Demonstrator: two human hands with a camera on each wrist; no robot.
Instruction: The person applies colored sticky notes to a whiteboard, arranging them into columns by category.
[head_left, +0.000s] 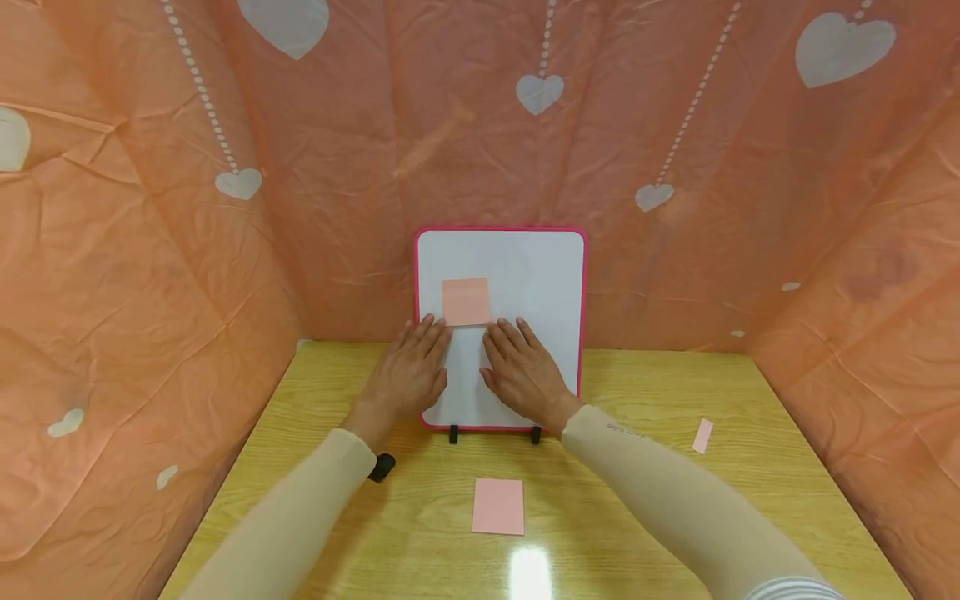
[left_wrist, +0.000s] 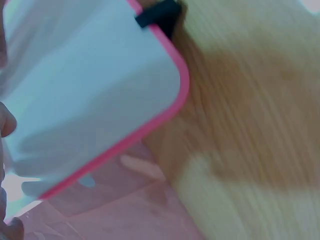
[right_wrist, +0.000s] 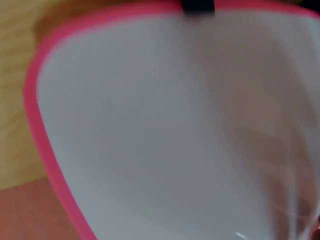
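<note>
A pink sticky note (head_left: 466, 302) is on the upper left of a white board (head_left: 551, 283) with a pink rim, which stands upright on small black feet. My left hand (head_left: 408, 371) lies over the board's left edge with fingers extended, its fingertips by the note's lower left corner. With its fingers straight too, my right hand (head_left: 525, 371) is in front of the board, fingertips near the note's lower right corner. Whether the fingertips press the note or only the board I cannot tell. Only fingertips of the left hand (left_wrist: 7, 120) show in the left wrist view.
On the wooden table (head_left: 615, 517) in front of the board lies a pink sticky-note pad (head_left: 498, 507). A small pink strip (head_left: 702, 436) lies to the right. Beside the left wrist is a small black object (head_left: 382, 467). An orange curtain (head_left: 480, 167) with hearts surrounds the table.
</note>
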